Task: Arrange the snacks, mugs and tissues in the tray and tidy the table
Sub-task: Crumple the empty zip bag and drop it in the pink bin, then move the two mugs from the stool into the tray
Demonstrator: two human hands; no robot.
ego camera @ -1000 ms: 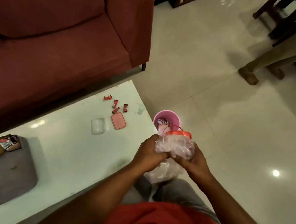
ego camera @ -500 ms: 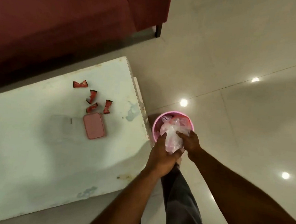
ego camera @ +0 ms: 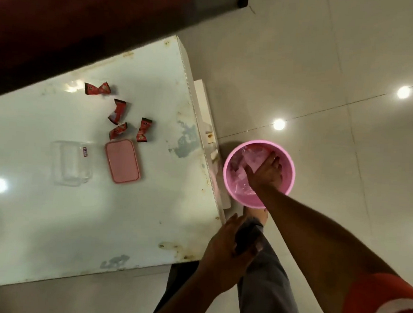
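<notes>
- R hand (ego camera: 265, 175) down inside bin (ego camera: 246, 200) — fingers straight & spread, palm down, pressing on clear plastic (ego camera: 252, 157) crumpled in there; nothing gripped.
- L hand (ego camera: 228, 248) low by near-right corner of surface (ego camera: 74, 220), over trouser leg (ego camera: 265, 282). Fingers bent & blurred, sthg dark under them; can't tell whether held or just the leg, so grip unclear.
- Bin: pink, round, standing on floor (ego camera: 329, 67) just beside right end of surface, not on it.
- Snacks (ego camera: 117, 111): four small red wrapped pcs, loose on surface toward its far-right part. One set apart at far left of the group, other three closer together, nearest two just beyond lid (ego camera: 122, 161).
- Lid: pink, rounded rectangle, lying flat on surface. Nearest-left snack at its far edge; touching or not, can't tell.
- Box (ego camera: 69, 162): clear, just left of lid w/ a narrow gap, small label on the side facing lid.
- Surface itself: pale, glossy, stained & worn along edges, lamp glare in a couple of spots.
- Sofa (ego camera: 63, 24): dark red, running along far side of surface.
- Bare foot (ego camera: 257, 213) on floor betw. bin & L hand, right at bin's near side.
- Red sleeve (ego camera: 385, 310) w/ white band on R arm, bottom right.
- Floor: pale tiles, several bright light reflections.
</notes>
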